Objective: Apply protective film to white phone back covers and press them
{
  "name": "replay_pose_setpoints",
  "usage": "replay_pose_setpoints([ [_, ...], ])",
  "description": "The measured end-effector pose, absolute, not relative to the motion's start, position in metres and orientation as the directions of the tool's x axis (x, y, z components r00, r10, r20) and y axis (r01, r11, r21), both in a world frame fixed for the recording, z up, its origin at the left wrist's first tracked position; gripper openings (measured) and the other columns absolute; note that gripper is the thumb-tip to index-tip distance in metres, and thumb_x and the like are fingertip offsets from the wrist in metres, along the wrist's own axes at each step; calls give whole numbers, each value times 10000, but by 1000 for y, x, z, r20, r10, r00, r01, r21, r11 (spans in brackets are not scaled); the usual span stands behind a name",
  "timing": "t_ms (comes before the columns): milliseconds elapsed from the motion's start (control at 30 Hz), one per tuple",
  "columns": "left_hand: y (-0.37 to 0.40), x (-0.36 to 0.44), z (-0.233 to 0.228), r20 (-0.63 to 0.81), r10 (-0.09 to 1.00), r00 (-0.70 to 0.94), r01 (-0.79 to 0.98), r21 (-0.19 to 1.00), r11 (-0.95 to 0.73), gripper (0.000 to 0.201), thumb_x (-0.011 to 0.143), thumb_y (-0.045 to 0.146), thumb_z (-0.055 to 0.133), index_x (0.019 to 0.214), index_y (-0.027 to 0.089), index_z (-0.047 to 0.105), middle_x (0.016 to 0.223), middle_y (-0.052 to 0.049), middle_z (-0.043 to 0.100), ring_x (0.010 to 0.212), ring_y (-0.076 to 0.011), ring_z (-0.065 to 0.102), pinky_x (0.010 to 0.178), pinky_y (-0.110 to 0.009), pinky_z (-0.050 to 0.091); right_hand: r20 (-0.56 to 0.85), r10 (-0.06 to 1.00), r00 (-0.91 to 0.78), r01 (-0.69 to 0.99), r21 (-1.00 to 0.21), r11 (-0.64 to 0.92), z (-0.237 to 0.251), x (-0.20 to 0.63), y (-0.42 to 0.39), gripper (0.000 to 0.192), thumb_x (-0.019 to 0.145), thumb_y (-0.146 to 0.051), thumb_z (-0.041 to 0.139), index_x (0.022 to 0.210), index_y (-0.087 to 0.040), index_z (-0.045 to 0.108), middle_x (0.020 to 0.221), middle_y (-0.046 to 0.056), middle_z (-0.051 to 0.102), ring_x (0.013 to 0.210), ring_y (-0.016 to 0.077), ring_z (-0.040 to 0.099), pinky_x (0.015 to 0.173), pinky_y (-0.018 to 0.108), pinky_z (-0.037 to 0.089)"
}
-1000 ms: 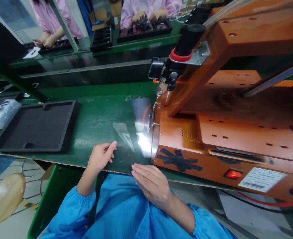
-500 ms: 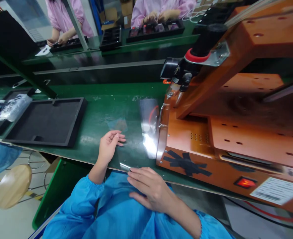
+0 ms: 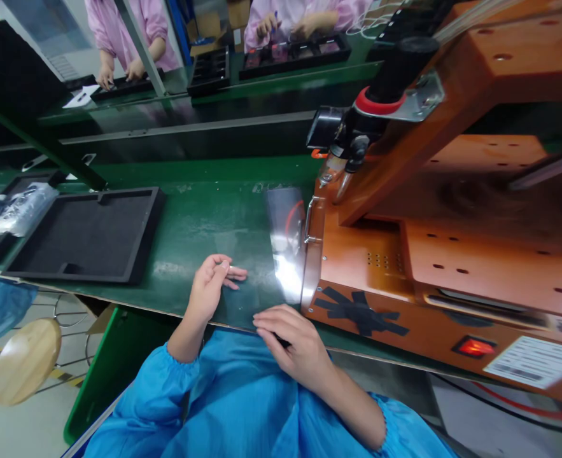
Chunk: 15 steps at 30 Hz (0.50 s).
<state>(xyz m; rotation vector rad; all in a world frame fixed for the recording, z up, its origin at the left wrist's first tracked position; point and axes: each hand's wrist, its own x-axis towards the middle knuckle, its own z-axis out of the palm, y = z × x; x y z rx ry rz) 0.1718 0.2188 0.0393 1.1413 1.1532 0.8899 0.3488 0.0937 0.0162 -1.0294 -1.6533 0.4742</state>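
My left hand (image 3: pixel 210 287) is over the green bench, its thumb and index finger pinched together and the other fingers loosely stretched out. A small pale edge shows at the pinch, too thin to name. My right hand (image 3: pixel 297 343) hovers at the bench's front edge, palm down, fingers slightly bent and the thumb apart from them, with nothing visible in it. Beyond the two hands, a clear glossy sheet (image 3: pixel 283 235) lies flat on the bench beside the orange machine (image 3: pixel 357 267).
A black foam-lined tray (image 3: pixel 90 235) lies at left, with bagged parts (image 3: pixel 20 207) beyond it. A green bin (image 3: pixel 113 375) and a wooden stool (image 3: pixel 27 359) stand below. Across the bench, two people in pink handle parts in black trays (image 3: pixel 295 57).
My left hand has shifted slightly right. My right hand has risen a little, its fingers more bent. The clear shiny edges seen near my hands are mostly gone from sight.
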Motion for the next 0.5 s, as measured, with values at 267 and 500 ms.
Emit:
replay_pose_setpoints([
  [267, 186, 164, 54, -159, 972, 171, 116, 983, 140, 354, 942, 536, 729, 938, 183, 710, 964, -89, 826, 840, -197, 796, 708, -268, 656, 694, 720, -17, 662, -531, 528, 36, 331, 124, 233, 1006, -105, 679, 1219, -182, 734, 1169, 103, 802, 1067, 263, 756, 888, 423, 637],
  [500, 167, 153, 64, 34, 967, 253, 388, 912, -133, 233, 1021, 399, 638, 1013, 223, 790, 964, -36, 828, 781, -174, 786, 739, -286, 667, 709, 705, 35, 679, -534, 504, 24, 324, 139, 274, 1000, -159, 716, 1272, -179, 746, 1192, 119, 808, 1021, 272, 778, 869, 434, 647],
])
